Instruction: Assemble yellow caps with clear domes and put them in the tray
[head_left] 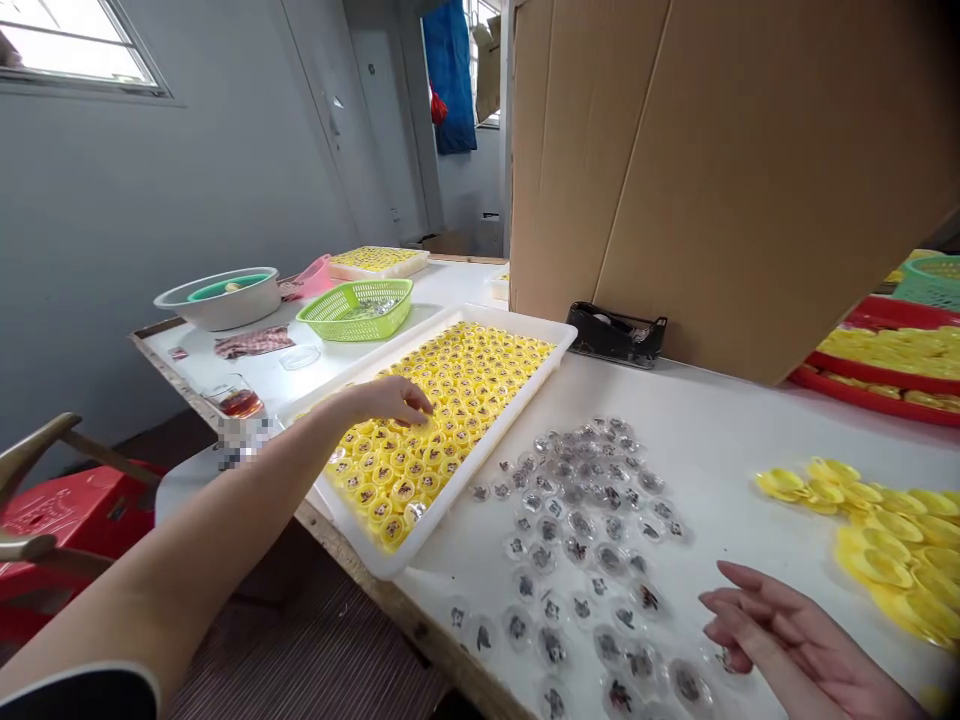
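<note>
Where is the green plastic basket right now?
In the head view, the green plastic basket sits left of centre, just beyond the white tray of yellow pieces and to the right of the white basin.

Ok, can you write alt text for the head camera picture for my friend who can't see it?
Two hands work at a white table. The left hand reaches over a white tray packed with yellow caps, while the right hand sits beside many clear round domes. A pile of yellow pieces lies further right.
</note>
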